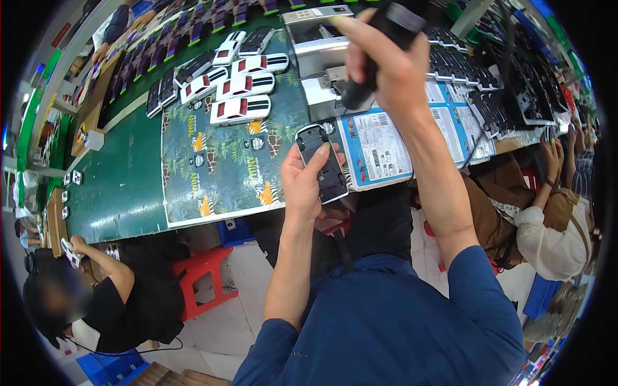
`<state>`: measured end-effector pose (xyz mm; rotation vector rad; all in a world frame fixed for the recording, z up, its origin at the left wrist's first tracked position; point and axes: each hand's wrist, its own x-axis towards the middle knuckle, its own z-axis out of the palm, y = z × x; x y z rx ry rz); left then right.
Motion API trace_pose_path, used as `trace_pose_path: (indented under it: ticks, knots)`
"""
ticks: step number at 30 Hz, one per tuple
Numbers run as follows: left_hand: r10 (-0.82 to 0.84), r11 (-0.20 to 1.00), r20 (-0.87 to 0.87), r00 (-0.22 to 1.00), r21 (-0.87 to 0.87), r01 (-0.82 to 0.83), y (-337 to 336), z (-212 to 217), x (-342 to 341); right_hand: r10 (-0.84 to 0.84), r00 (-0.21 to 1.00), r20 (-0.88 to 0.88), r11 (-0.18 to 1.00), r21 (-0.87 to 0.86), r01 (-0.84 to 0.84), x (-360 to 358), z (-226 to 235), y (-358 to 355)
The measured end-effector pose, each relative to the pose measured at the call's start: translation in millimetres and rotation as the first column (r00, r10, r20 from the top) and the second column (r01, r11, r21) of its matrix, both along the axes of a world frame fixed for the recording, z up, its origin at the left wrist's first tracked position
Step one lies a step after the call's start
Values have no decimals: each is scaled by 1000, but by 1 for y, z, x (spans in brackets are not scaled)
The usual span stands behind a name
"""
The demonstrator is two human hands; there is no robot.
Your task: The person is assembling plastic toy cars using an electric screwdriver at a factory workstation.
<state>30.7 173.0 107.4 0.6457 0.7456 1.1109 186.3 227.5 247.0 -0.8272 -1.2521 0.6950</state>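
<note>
Left hand (301,177) was closed round a toy car (331,174) — black underside up, white body edge showing, thumb pressed flat across it, fingers wrapped below. Car sat just off the front edge of the green table (122,193), tilted a bit, nothing else under it that I could make out. Right hand (396,71) was up higher, gripped round a thick black hand tool (398,27), one digit sticking out to the left; hand was blurred, so finger detail was poor. Lower end of the tool pointed down-left, in front of a metal box (318,100) in the view; couldn't tell if they touched. Tool and held car were clearly apart. Left of the box, a cluster of white cars (241,110) with red windows and dark stripes lay close together, with dark cars (193,67) behind and beside them. Animal-print sheet (225,174) covered the table there. Blue-edged printed sheet (373,161) lay right of the held car, black car bases (460,67) in rows beyond it. Co-worker on the left (116,264) held a small white piece (69,252) — red stool (203,283) just beside them.
</note>
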Motion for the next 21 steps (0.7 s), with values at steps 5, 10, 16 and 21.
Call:
trace_pose_path:
  ticks: [5,10,16,21]
  knots:
    - [4,998,10,1000,63,-4,-4,4,4,229,907,-352,965,203,-164,-9,-8,-34]
    - [9,996,-18,1000,84,-8,-3,3,4,200,933,-299,972,179,-151,-19,-13,-41]
    - [-4,996,-50,999,83,8,-4,3,6,152,937,-315,986,109,-123,-24,-20,-38]
    - [-13,998,-79,997,64,18,-8,8,6,108,991,80,986,116,-117,-25,-30,-35]
